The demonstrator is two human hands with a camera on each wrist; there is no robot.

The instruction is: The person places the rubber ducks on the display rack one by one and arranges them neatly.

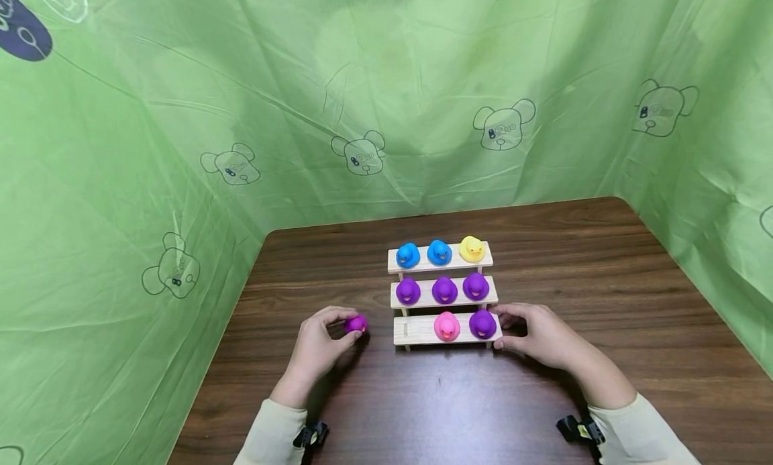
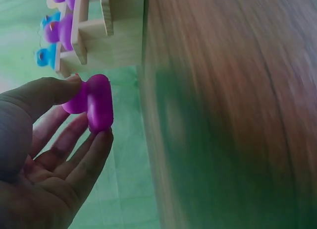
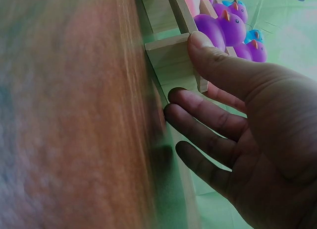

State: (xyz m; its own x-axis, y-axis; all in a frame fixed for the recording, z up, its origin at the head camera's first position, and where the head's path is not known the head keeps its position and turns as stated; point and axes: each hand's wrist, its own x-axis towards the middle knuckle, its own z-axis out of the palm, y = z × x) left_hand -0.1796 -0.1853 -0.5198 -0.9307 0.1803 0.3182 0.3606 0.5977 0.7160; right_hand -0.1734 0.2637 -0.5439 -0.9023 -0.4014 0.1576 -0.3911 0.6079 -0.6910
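My left hand (image 1: 319, 341) pinches a purple rubber duck (image 2: 100, 102) between thumb and fingers, held above the table left of a small wooden tiered stand (image 1: 417, 331). In the left wrist view the duck is seen from the side, its base against the fingertips. My right hand (image 1: 537, 331) grips the right end of the stand's lowest step, the thumb on its front edge and the forefinger partly hidden behind it. On that step sit a pink duck (image 1: 447, 327) in the middle and a purple duck (image 1: 482, 325) at the right; the left spot is bare wood.
Three purple ducks (image 1: 444, 290) line the middle step. Along the top step are two blue ducks (image 1: 439, 252) and a yellow duck (image 1: 472, 249). A dark wood table (image 1: 338, 264) lies beneath, with green printed sheeting (image 1: 423, 82) around its back and sides.
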